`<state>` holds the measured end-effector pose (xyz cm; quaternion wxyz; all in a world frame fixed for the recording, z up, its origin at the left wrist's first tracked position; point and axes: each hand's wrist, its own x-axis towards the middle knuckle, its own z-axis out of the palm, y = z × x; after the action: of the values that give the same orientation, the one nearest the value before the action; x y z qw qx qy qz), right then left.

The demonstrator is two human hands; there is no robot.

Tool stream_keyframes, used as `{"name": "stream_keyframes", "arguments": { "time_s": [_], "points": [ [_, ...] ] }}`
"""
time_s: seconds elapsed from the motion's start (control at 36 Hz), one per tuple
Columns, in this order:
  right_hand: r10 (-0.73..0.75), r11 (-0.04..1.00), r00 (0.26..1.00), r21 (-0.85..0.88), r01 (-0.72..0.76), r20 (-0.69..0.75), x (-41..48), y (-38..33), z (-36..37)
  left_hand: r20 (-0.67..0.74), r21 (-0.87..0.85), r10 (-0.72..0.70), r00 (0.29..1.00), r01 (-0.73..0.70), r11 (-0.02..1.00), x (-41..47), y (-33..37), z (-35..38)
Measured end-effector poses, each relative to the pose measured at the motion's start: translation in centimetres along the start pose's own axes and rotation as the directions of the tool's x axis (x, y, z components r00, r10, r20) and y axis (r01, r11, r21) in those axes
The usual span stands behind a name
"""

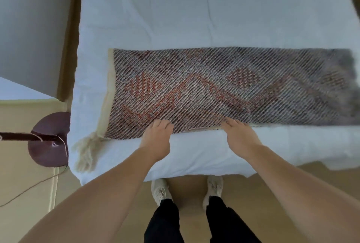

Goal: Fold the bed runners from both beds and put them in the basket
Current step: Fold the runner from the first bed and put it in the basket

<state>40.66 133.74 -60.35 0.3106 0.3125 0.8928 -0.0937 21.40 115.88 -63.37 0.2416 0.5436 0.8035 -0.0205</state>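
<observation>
A woven grey bed runner [214, 87] with reddish diamond patterns, a cream border and a tassel lies flat across the foot of a white bed [194, 12]. My left hand [157, 137] rests at the runner's near edge, left of centre, with its fingers curled over the edge. About a hand's width to the right, my right hand [239, 135] sits on the same edge in the same way. Whether the fingers pinch the cloth is unclear. No basket is in view.
A dark round lamp base [48, 145] with a pole and a trailing cord stands on the floor left of the bed. A corner of a second white bed [17, 90] shows at the far left. My feet stand at the bed's foot.
</observation>
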Motion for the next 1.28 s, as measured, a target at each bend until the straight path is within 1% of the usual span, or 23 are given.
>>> {"name": "stream_keyframes", "arguments": {
  "time_s": [0.08,0.17,0.28,0.33,0.42,0.53,0.61,0.67,0.78,0.89,0.97,1.11,1.14,1.19,1.28],
  "points": [
    [0.067,0.997,0.997,0.048,-0.065,-0.043,-1.6,4.0,0.7,0.000,-0.004,0.070,0.998,-0.070,0.998,1.8,4.0,-0.3],
    [0.129,0.991,0.991,0.051,-0.127,-0.037,-2.7,8.8,1.5,-0.014,-0.003,0.131,0.991,-0.131,0.991,4.0,8.6,-0.3],
    [0.157,0.987,0.987,0.026,-0.157,-0.025,-2.3,15.5,3.5,-0.032,0.010,0.154,0.988,-0.154,0.988,7.3,14.2,0.3],
    [0.154,0.988,0.987,0.023,-0.153,-0.046,-1.6,18.7,4.4,-0.040,0.019,0.145,0.989,-0.145,0.989,9.2,16.8,0.9],
    [0.128,0.992,0.987,0.003,-0.128,-0.096,-0.3,22.9,5.7,-0.033,0.023,0.091,0.995,-0.090,0.996,12.3,20.6,2.2],
    [0.055,0.998,0.985,-0.029,-0.061,-0.165,1.6,27.4,7.0,-0.020,0.064,0.052,0.998,-0.051,0.997,15.7,24.9,3.6],
    [-0.007,0.999,0.985,-0.043,-0.001,-0.170,2.7,30.0,7.6,-0.016,0.105,0.030,0.999,-0.028,0.994,17.4,26.8,4.4],
    [-0.051,0.998,0.986,-0.051,0.043,-0.158,3.2,31.3,7.9,-0.009,0.097,0.010,1.000,-0.010,0.995,18.0,27.5,4.8],
    [-0.125,0.990,0.984,-0.081,0.115,-0.125,3.7,32.6,8.2,0.068,0.024,-0.022,0.997,0.020,1.000,18.1,28.3,5.1],
    [-0.155,0.986,0.984,-0.076,0.148,-0.088,3.9,32.9,7.9,0.065,-0.093,-0.072,0.995,0.078,0.993,17.4,28.9,5.1],
    [-0.161,0.986,0.985,-0.052,0.159,-0.059,4.0,33.2,7.6,0.077,-0.100,-0.061,0.995,0.069,0.993,16.7,29.5,5.2],
    [-0.211,0.975,0.977,-0.060,0.212,0.025,3.7,33.7,7.6,0.149,-0.106,-0.044,0.988,0.060,0.993,16.5,29.7,5.7],
    [-0.212,0.976,0.977,-0.054,0.213,0.029,3.6,33.9,7.6,0.151,-0.104,-0.024,0.988,0.041,0.994,16.6,29.8,5.7],
    [-0.187,0.982,0.982,-0.023,0.187,-0.013,3.4,34.4,7.5,0.135,-0.084,0.024,0.991,-0.013,0.996,17.0,30.2,5.3],
    [-0.112,0.993,0.992,0.029,0.113,-0.058,3.2,35.1,6.8,0.062,-0.080,0.059,0.996,-0.054,0.995,17.9,31.3,4.5]
  ]
}}
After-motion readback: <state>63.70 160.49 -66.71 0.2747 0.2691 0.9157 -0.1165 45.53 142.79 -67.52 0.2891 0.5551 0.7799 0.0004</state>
